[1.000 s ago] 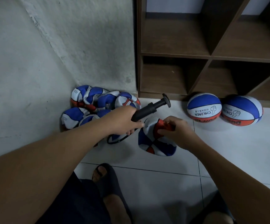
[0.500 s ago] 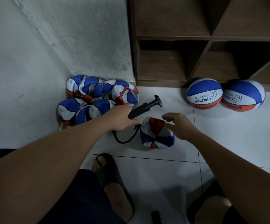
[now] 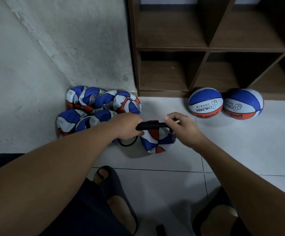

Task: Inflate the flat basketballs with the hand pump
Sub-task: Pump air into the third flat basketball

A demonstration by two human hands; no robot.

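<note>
Head view: left hand [image 3: 127,127] gripping pump [image 3: 151,125] barrel above flat basketball [image 3: 156,140]. Right hand [image 3: 181,127] curled round pump handle end.

One head-worn wide-angle camera looks forward and down, close over the person's forearms, toward the tiled floor [image 3: 240,150] and wall corner

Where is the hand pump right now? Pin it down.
In the head view, the hand pump sits mid-frame, lying across the flat basketball on the floor, gripped by the left hand and right hand.
</note>
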